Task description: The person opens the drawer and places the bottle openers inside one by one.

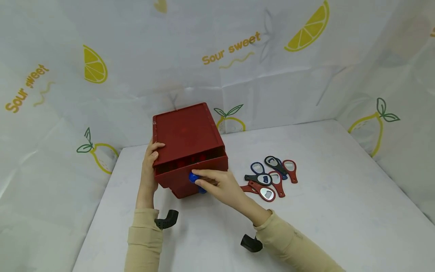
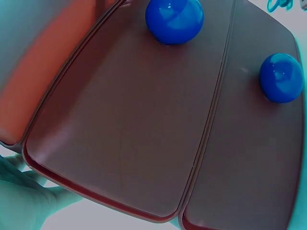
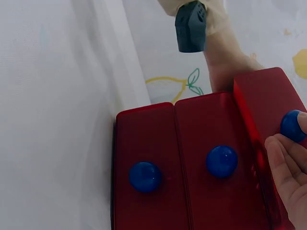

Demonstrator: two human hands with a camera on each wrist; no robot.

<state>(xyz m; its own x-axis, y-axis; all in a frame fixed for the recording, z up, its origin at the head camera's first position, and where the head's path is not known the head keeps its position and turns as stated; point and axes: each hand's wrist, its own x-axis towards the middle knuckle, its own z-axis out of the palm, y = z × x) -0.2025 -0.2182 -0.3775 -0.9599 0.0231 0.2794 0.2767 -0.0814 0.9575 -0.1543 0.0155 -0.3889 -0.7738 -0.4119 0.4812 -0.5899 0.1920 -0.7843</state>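
Observation:
A red three-drawer box point(image 1: 187, 132) stands on the white table, and its top drawer point(image 1: 178, 175) sticks out toward me, leaving a gap under the lid. My right hand point(image 1: 222, 187) pinches the round blue knob point(image 3: 291, 125) of that drawer between thumb and fingers. Flat against the box's left side lies my left hand point(image 1: 148, 166), with fingertips at the upper edge. Below the open drawer, the middle drawer point(image 3: 211, 120) and bottom drawer point(image 3: 148, 136) are closed, each with a blue knob. Some red shows inside the gap; its contents are mostly hidden.
Several bottle openers point(image 1: 266, 193) in red, blue and black lie in a loose pile on the table, right of the box. A white lemon-print sheet point(image 1: 136, 75) hangs behind and at the sides. Black wrist mounts point(image 1: 251, 243) jut out from both sleeves.

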